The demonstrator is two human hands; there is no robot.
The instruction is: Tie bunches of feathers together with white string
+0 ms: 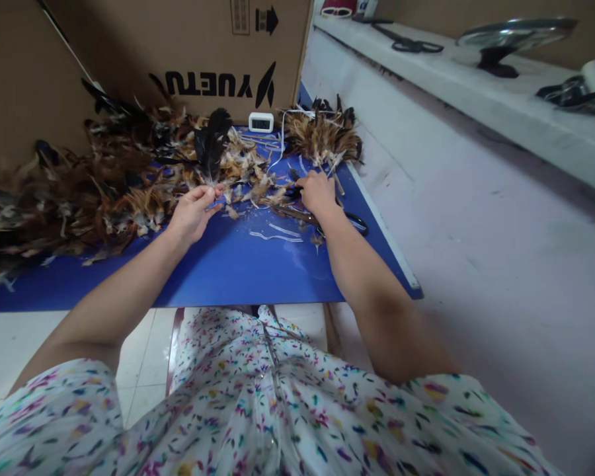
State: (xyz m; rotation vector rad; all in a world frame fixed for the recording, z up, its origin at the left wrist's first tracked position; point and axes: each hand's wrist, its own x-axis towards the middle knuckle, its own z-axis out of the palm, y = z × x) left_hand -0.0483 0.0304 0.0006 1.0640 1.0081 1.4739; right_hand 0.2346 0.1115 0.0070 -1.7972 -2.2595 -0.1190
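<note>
Black feather (pixel 212 142) upright, its base pinched between thumb and fingertips of left hand (pixel 197 208). Right hand (pixel 316 192) at loose brown feathers (pixel 277 196); grip unclear. Scissors (pixel 354 223) just nearer the wearer than right fingers.

the table (pixel 277 281) is blue, with a pale strip (pixel 384 231) along its right edge. a long heap of brown and black feathers (pixel 129 192) covers its left and middle, and a separate bunch (pixel 322 135) lies at the far right. a small white clock (pixel 260 123) stands between them at the back. nearer the front lie thin clear strips (pixel 277 237) and what look like scissors (pixel 357 223), partly hidden.
</note>
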